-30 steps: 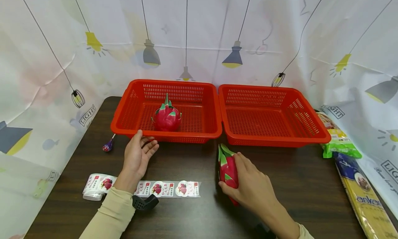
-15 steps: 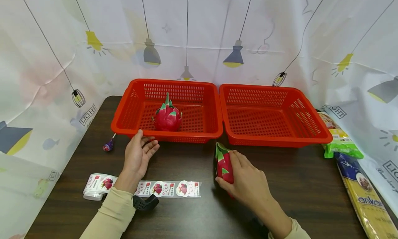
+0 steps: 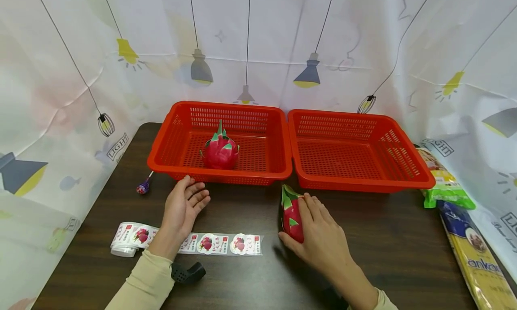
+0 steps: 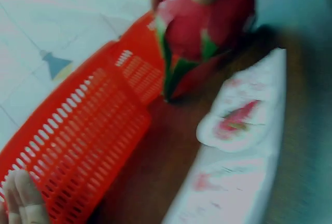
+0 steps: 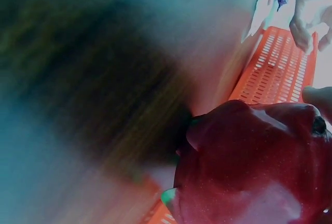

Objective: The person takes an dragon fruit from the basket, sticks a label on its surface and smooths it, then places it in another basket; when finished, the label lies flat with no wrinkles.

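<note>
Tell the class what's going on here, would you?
A person's right hand grips a dragon fruit in front of two red baskets. Their left hand, holding nothing, is near the front of the left basket, where another dragon fruit sits. A roll of stickers lies partly unrolled on the table.

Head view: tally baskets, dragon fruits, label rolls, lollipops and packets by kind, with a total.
Red baskets: 2
Dragon fruits: 2
Label roll: 1
Lollipop: 1
Packets: 2
Total: 8
</note>
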A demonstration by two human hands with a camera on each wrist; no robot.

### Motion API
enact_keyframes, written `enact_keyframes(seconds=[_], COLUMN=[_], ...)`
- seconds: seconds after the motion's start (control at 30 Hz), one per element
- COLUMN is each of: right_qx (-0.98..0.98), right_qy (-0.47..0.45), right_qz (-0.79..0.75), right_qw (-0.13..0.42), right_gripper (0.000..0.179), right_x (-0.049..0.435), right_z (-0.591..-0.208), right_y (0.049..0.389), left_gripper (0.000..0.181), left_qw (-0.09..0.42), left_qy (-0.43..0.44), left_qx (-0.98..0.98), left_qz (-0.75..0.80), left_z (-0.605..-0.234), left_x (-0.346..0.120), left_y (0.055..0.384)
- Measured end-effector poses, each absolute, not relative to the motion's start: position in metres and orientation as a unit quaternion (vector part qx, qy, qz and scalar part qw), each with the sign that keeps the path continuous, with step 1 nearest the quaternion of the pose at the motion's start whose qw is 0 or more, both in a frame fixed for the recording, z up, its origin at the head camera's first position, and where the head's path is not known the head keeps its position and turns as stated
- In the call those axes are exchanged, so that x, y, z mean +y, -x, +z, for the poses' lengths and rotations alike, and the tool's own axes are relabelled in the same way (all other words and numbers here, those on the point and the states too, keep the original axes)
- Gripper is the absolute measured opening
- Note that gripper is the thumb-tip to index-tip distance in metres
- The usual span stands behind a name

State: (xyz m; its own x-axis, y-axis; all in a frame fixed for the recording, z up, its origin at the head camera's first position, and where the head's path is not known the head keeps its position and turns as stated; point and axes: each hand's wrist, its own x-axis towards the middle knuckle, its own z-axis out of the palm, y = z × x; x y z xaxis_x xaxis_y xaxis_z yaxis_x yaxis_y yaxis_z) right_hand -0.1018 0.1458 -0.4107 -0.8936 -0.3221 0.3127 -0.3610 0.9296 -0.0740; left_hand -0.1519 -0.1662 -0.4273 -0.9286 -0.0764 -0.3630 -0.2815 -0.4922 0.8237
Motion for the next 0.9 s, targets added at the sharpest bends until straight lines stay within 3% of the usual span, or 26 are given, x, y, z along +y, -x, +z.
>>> enact_keyframes(seconds=[0.17, 0.33, 0.47, 0.7, 0.9], right_qx=[-0.965, -0.946, -0.923, -0.878, -0.858], right_qy=[-0.193, -0.230, -0.268, -0.352, -0.404], right_qz=[0.072, 0.088, 0.111, 0.153, 0.173], right_qw=[0.160, 0.212, 0.255, 0.285, 0.264], right_gripper=[0.092, 0.085, 0.072, 0.065, 0.051], right_x=[0.148, 0.148, 0.144, 0.130, 0.119], right_z=[-0.415, -0.418, -0.421, -0.420, -0.418], right_y=[0.100, 0.099, 0.097, 0.087, 0.080], left_gripper=[0.028, 0.018, 0.020, 0.039, 0.036], left_qw=[0.115, 0.085, 0.062, 0.054, 0.058], left_qy=[0.092, -0.063, -0.148, -0.201, -0.216], left_qx=[0.657, 0.844, 0.922, 0.952, 0.955], left_qz=[0.739, 0.525, 0.354, 0.223, 0.194], left_z=[-0.439, -0.446, -0.447, -0.445, -0.445], left_x=[-0.164, -0.160, -0.156, -0.149, -0.151], left_y=[0.133, 0.116, 0.105, 0.092, 0.090])
